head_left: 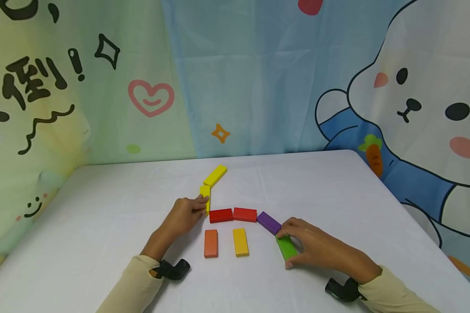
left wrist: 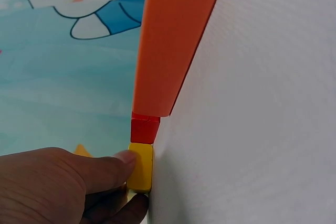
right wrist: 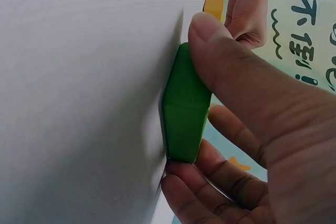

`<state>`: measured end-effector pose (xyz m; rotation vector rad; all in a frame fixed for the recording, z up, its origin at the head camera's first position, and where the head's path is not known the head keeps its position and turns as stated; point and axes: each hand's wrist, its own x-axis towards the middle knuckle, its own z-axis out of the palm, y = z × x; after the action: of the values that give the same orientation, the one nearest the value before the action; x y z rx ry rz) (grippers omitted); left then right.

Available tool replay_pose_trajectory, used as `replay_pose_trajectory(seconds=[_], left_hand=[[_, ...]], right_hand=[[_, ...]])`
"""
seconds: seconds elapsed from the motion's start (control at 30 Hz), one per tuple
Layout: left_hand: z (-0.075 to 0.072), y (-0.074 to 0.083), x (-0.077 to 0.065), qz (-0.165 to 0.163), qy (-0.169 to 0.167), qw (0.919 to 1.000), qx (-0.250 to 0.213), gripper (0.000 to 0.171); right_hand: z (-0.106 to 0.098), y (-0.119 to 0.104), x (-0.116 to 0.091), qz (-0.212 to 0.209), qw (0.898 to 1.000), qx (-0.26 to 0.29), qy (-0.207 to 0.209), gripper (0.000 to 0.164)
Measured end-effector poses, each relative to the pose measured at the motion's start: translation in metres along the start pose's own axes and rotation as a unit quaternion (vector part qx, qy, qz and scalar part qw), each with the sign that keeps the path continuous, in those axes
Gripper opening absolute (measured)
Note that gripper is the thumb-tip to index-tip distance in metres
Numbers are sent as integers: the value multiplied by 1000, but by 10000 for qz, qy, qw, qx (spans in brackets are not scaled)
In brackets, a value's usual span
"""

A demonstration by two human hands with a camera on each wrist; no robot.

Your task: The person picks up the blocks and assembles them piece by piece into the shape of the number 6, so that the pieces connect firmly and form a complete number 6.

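Note:
On the white table, my left hand point(head_left: 183, 217) pinches a yellow block point(head_left: 205, 191). Its thumb lies on the block's near end in the left wrist view, and other fingers curl behind. A second yellow block point(head_left: 215, 176) slants away from its far end. My right hand point(head_left: 317, 245) grips a green block point(head_left: 287, 248), thumb at the near end and fingers at the far one. That green block meets a purple block point(head_left: 269, 223). Two red blocks point(head_left: 221, 215) run between the purple block and the left hand's yellow block, forming a bent line.
Inside the bend, nearer the person, an orange block point(head_left: 210, 243) and a darker yellow block point(head_left: 240, 242) lie apart. Black wrist cameras point(head_left: 174, 270) sit at both cuffs. A printed cloth point(head_left: 250, 78) hangs behind the white table point(head_left: 113, 195).

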<state>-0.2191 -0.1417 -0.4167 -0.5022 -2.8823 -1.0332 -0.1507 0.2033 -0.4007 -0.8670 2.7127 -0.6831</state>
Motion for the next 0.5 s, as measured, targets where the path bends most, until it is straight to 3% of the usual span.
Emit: replay_pose_trajectory(seconds=[0.5], left_hand=[[-1,-1,0,174,-13,9998,92,35]], right_hand=[[0,2,-1,-285,9995,-44,85,55]])
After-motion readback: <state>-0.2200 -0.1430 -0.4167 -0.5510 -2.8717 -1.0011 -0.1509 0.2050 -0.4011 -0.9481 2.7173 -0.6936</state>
